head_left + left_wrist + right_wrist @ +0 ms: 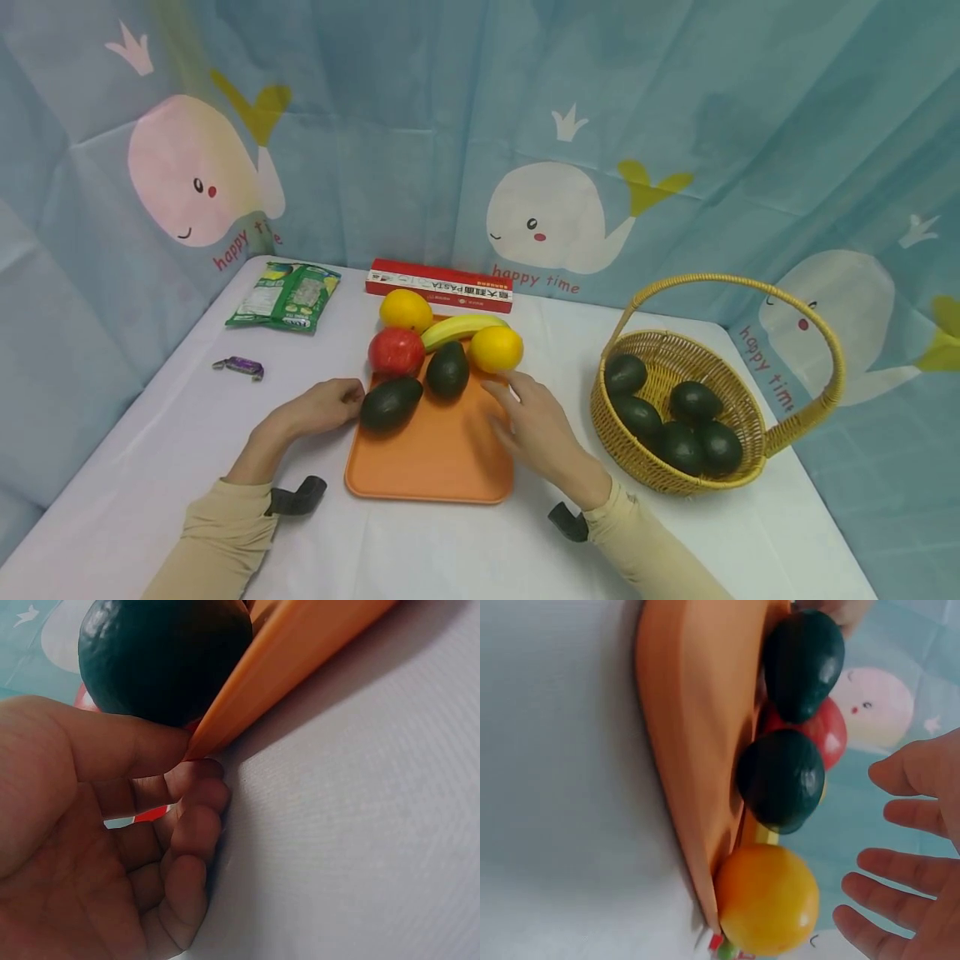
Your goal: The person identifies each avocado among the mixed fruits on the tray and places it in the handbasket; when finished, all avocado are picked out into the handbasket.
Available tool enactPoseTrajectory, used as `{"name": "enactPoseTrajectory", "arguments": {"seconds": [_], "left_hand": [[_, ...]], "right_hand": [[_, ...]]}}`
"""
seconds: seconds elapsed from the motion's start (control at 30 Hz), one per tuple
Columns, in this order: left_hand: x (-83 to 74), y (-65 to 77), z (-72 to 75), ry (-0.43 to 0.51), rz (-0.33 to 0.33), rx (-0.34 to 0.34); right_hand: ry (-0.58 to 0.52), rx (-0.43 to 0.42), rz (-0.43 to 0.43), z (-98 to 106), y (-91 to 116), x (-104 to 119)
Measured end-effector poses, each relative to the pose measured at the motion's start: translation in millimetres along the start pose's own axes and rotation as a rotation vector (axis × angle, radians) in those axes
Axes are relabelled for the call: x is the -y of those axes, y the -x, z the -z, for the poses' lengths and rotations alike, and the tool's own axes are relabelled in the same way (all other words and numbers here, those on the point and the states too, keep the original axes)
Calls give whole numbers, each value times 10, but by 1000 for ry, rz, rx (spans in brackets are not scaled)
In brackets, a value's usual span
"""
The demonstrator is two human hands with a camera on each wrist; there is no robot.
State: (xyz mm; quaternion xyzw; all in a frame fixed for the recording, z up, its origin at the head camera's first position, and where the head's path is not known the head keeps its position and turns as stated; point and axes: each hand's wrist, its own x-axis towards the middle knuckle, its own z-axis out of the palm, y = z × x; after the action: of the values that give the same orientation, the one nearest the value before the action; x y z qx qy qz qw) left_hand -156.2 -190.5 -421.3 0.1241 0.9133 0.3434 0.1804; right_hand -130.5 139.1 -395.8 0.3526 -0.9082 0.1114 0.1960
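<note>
On the table lies an orange tray (pixel 435 462) bearing two dark green avocados (pixel 392 404), a round red fruit (pixel 396 352), a banana (pixel 459 331) and two round yellow fruits (pixel 497 348). My left hand (pixel 324 407) is at the tray's left side; in the left wrist view its thumb and forefinger pinch the tray rim (pixel 247 675), just beside an avocado (pixel 161 656). Over the tray's right edge, my right hand (pixel 542 425) holds nothing. Its fingers (pixel 900 862) are spread and apart from the nearer yellow fruit (pixel 767 898) in the right wrist view.
A wicker basket (pixel 617 437) with a tall handle stands at the right, with several avocados (pixel 681 448) inside. Behind the tray lies a red pasta box (pixel 438 285). Far left are a green snack bag (pixel 287 297) and a purple-wrapped candy (pixel 242 366). A whale-print curtain (pixel 420 150) hangs behind.
</note>
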Motion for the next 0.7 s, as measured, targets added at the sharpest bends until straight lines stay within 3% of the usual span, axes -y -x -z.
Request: {"name": "enactPoseTrajectory", "arguments": {"seconds": [0.33,0.7], "left_hand": [[48,-10,-4,-12,-19,-5],[45,-16,2,-8,-28,-4]], "right_hand": [[4,-2,55,-181,-184,79],[64,160,104,-324,-363,160]]}}
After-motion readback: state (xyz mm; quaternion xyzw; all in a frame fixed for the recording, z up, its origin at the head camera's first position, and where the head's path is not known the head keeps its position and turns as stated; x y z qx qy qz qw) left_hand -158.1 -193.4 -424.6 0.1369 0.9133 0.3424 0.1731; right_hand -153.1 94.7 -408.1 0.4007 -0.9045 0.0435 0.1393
